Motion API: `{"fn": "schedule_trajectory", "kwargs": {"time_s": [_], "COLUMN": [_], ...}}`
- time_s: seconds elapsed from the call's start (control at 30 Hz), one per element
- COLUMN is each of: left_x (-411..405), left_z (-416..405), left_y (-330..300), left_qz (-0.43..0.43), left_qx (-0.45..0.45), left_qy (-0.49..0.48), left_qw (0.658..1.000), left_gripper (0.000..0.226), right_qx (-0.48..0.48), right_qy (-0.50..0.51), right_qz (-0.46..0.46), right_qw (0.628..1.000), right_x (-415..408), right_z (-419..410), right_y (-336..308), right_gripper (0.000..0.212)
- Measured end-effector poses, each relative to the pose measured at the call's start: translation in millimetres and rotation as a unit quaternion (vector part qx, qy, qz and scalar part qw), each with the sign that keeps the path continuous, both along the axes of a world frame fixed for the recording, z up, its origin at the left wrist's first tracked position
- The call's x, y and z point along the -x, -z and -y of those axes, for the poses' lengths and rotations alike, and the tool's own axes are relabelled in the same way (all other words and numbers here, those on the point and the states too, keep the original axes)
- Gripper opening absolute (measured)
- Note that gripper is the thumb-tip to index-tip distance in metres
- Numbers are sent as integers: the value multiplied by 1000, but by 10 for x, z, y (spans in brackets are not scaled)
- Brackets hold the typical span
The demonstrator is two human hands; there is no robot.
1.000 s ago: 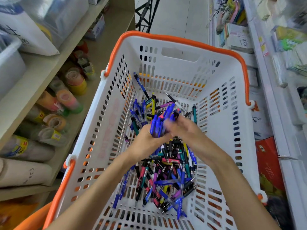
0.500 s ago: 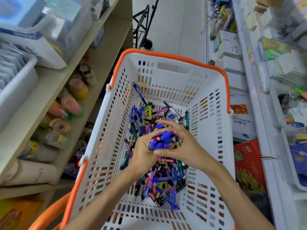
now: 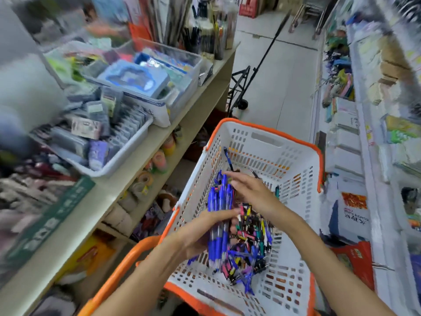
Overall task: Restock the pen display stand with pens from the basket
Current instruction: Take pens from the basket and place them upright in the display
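L hand [image 3: 200, 233] grips bundle of blue pens [image 3: 219, 213] over basket [image 3: 303, 169]. R hand [image 3: 250, 190], fingers straight, touches bundle's top.

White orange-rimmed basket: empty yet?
Not empty. Mixed-colour pens still heaped in the white orange-rimmed basket, beside the blue bundle the left hand grips.

beige shelf [image 3: 200, 106] – grey tray [image 3: 127, 153], clear bin [image 3: 182, 71]
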State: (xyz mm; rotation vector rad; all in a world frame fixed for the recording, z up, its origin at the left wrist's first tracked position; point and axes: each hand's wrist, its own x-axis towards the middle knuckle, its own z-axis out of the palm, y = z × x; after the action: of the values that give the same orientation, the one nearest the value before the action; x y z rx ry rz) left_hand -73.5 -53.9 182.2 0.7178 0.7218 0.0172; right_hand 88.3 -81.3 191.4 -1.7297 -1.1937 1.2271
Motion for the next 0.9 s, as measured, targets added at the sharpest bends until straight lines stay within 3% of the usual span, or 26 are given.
{"fn": "schedule_trajectory", "kwargs": {"time_s": [0.17, 0.5, 0.73, 0.9], "left_x": [479, 1627, 2530, 3152], "left_z": [154, 307, 356, 279], "left_y": [-340, -782, -1115, -1428], "left_qz": [-8, 68, -15, -68], "left_qx": [44, 31, -92, -167], "left_qy": [-76, -231, -425, -450], "left_qw": [996, 970, 900, 874], "left_gripper": [15, 15, 9, 8], "right_qx": [56, 33, 12, -31], "right_qy": [-68, -231, -292, -285], "right_qz": [2, -37, 10, 29], "right_qw": [996, 972, 956, 957], "right_x": [350, 1513, 2625, 3326], "right_z": [-90, -404, -577, -735], "right_y": [-202, -827, -1215, -1446], "right_gripper": [28, 29, 36, 29]}}
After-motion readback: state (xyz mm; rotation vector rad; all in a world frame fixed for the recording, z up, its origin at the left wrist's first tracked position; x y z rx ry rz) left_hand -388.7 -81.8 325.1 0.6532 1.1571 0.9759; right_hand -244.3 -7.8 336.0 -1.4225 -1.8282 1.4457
